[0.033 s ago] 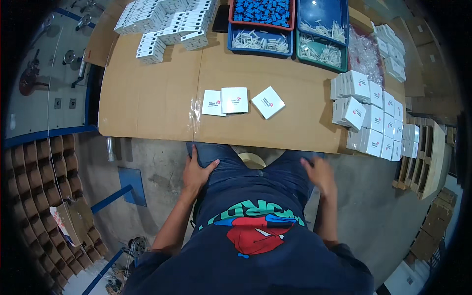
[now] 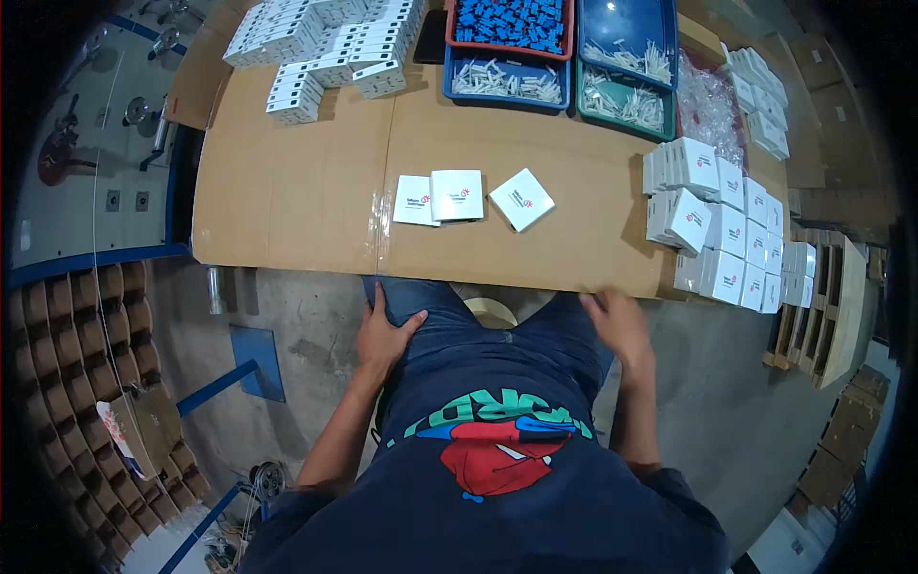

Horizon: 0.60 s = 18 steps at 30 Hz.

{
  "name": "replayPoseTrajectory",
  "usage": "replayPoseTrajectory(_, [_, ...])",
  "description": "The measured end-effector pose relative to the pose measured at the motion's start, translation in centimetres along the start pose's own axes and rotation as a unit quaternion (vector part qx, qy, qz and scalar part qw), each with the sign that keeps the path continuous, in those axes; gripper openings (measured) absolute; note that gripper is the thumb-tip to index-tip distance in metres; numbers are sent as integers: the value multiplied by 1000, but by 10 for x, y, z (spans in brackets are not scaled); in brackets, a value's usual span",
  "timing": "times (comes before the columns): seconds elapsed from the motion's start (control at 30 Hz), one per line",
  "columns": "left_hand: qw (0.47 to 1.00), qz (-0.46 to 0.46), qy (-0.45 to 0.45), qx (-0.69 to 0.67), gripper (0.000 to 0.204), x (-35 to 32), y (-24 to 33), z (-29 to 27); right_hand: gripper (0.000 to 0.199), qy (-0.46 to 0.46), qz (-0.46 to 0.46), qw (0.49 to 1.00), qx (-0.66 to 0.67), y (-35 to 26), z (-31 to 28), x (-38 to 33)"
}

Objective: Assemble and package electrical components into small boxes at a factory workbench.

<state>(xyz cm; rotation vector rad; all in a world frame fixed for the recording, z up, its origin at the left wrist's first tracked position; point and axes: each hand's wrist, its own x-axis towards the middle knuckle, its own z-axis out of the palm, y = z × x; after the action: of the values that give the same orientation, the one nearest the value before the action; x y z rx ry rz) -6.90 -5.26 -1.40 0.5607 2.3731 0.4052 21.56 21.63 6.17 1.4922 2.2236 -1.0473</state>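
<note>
My left hand (image 2: pixel 384 335) rests on my left thigh, its thumb spread away from the fingers, holding nothing. Close below the table's front edge, my right hand (image 2: pixel 620 327) is at my right thigh. Its thumb stands apart from slightly blurred fingers, and nothing shows in it. On the cardboard-covered table (image 2: pixel 287 191) before me lie three flat white square boxes with a small red and dark print: a left box (image 2: pixel 412 201), a middle box (image 2: pixel 457 196) overlapping it, and a turned right box (image 2: pixel 521 200) lying apart. Neither hand touches them.
Stacked white boxes (image 2: pixel 727 230) line the table's right side. White block-like pieces (image 2: pixel 325 67) stand at the far left. At the back are a red tray (image 2: pixel 449 33) of blue parts and blue and green trays (image 2: pixel 583 110) of small white parts, beside clear plastic wrap (image 2: pixel 708 105).
My right hand has moved slightly up toward the table edge, its fingers shifting. My left hand and the boxes have stayed put.
</note>
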Motion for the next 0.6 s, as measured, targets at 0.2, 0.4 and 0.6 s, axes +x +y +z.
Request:
replayPoseTrajectory(0.2, [989,11,-39,143,87,-27,29,-18,55,286,-386,876,-45,-101,33,112])
replayPoseTrajectory(0.4, [929,107,-178,-308,40,-37,75,-36,51,193,-411,891,-26,-78,47,159])
replayPoseTrajectory(0.6, [869,236,-31,-434,42,-8,133,-2,50,156,-445,862,185,-92,35,70])
